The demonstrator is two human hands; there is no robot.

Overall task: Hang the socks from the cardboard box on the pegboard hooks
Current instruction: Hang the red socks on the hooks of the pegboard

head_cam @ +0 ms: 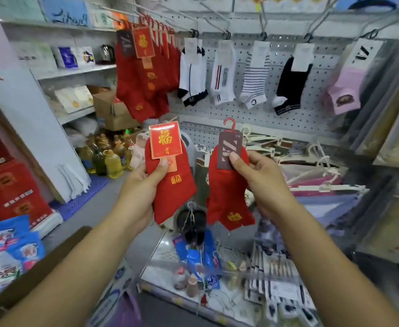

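you're partway through. a thick row of red socks (142,76) already hangs at the far left of the pegboard (260,112), with white, striped, black and pink pairs (255,74) hung to its right. two more red pairs are in your hands, well short of the board. your left hand (142,187) grips the left pair (175,194), thumb on its gold-lettered card. your right hand (262,178) pinches the right pair (227,199) by its brown card, its red hanger hook (229,123) free above. both are yet to be hung. the cardboard edge (52,263) low on your left may be the box; i cannot tell what it holds. the red row looks crowded, and a heap of hangers (311,161) lies below the board.
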